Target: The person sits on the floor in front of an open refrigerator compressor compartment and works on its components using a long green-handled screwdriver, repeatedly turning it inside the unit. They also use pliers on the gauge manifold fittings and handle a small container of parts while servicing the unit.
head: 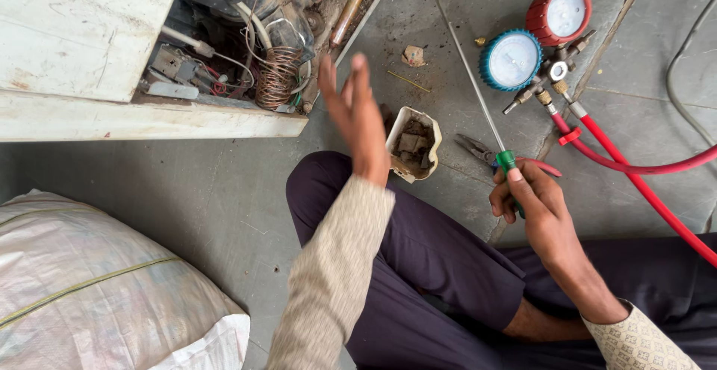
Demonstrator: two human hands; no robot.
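Note:
My right hand (532, 202) grips the green handle of a long screwdriver (478, 94), whose thin shaft points up and away over the grey floor. My left hand (357, 116) is raised with fingers spread and holds nothing; it hovers in front of the opened base of a white appliance (82, 49), near a copper coil (276, 77) and loose wiring. A small white dish of dirty scraps (413, 144) sits on the floor just right of that hand. Pliers with red grips (478, 150) lie beside the screwdriver handle.
A gauge set with a blue dial (511, 60) and a red dial (560, 13) lies at the upper right, with red hoses (642, 183) trailing right. A white woven sack (97, 288) fills the lower left. My crossed legs in dark trousers (433, 265) occupy the bottom.

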